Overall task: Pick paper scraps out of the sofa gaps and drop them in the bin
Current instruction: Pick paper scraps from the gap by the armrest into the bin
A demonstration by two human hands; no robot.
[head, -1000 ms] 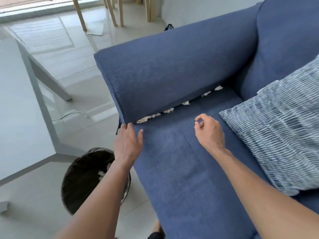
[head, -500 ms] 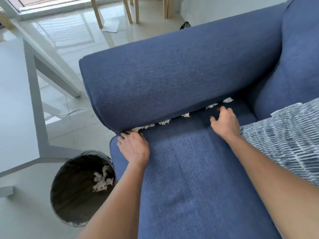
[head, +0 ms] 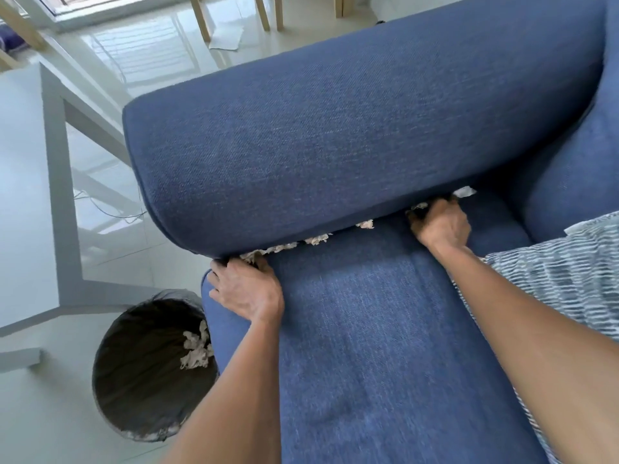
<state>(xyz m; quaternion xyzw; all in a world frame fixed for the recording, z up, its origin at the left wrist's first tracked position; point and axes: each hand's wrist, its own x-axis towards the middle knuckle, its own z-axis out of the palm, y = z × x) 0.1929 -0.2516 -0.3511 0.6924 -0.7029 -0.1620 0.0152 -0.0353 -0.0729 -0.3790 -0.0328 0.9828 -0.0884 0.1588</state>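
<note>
**Both hands reach the scrap-filled gap**

Left hand point(head: 246, 289) now sits at the near end of the gap between the armrest point(head: 335, 135) and the seat cushion point(head: 385, 329), its fingers curled down into the crack among the paper scraps point(head: 284, 246); whether it grips a scrap cannot be told, since the fingertips are hidden. A second ago it lay flat on the cushion corner with fingers spread. The right hand point(head: 440, 224) has travelled from mid-cushion, where it hovered loosely curled, to the far end of the gap, and its fingers are now tucked under the armrest's edge beside a white scrap point(head: 464, 192); its grip is likewise hidden.

Crumpled scraps line the crack between the two hands. The bin point(head: 147, 366) stands on the floor just beside the sofa's front corner, below the left forearm, with a few scraps point(head: 196, 349) already inside. A striped pillow point(head: 562, 283) lies on the seat against the right forearm. The view has also closed in on the armrest.
</note>
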